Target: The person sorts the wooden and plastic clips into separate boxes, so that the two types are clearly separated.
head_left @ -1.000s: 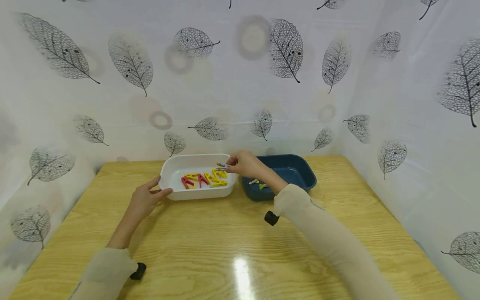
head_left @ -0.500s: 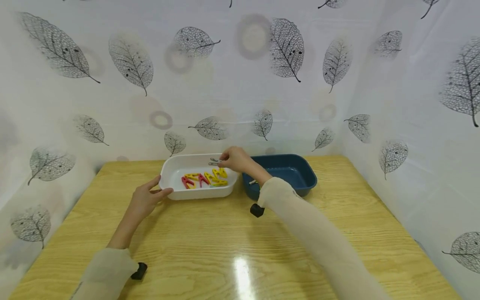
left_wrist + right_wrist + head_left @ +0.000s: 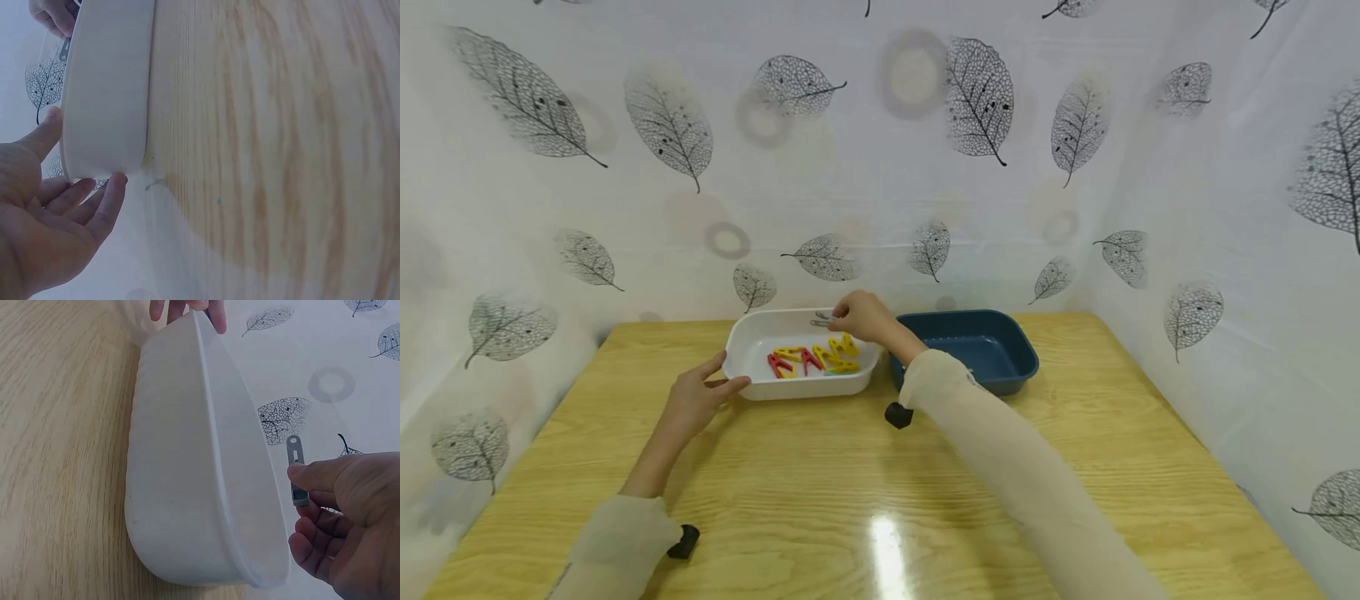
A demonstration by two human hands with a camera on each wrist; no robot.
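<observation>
My left hand (image 3: 695,398) holds the left end of a white plastic basin (image 3: 805,389), thumb and fingers spread round its corner. In the left wrist view the fingertips (image 3: 116,181) meet the basin's outer wall. My right hand (image 3: 863,317) is over the basin's back right part, pinching a grey clothes peg (image 3: 296,465) between thumb and fingers. In the head view the peg's two prongs point left, above the rim. Several yellow clothes pegs (image 3: 846,346) and red clothes pegs (image 3: 778,365) lie on the basin's floor.
A dark blue basin (image 3: 1009,385) stands right beside the white one, partly covered by my right forearm. Both stand near the back of a wooden table (image 3: 790,483). A white curtain with a leaf print (image 3: 973,100) hangs behind.
My right hand has moved left and slightly back over the white basin, carrying the grey clothes peg. The left hand has stayed at the basin's corner.
</observation>
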